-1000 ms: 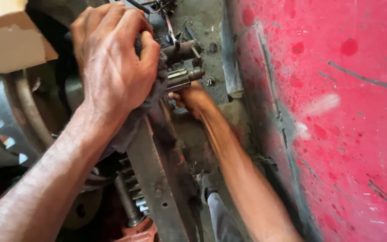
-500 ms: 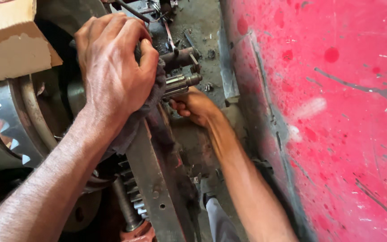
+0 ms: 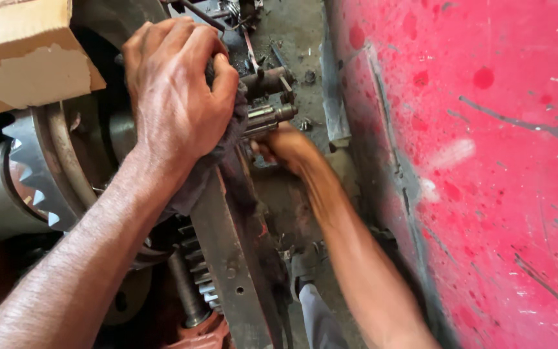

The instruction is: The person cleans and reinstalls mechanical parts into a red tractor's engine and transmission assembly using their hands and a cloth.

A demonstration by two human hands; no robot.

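My left hand [image 3: 175,97] is closed over a dark rag [image 3: 205,171] and presses it against the machine's inner end of a short steel shaft [image 3: 267,118]. The shaft sticks out to the right with a splined tip. My right hand [image 3: 285,147] reaches in from below and curls under the shaft's tip, touching it; its fingers are partly hidden. A rusty steel frame bar [image 3: 227,258] runs down from under the left hand.
A large toothed ring gear [image 3: 30,178] sits at the left, a smaller gear [image 3: 198,284] lower down. A torn cardboard box [image 3: 20,61] lies at the top left. A red painted metal panel [image 3: 485,168] fills the right side. Greasy rods and springs [image 3: 240,19] crowd the top.
Both hands stay on the shaft; the left hand with the rag has shifted slightly, and the view has drifted a little so the ring gear shows more.
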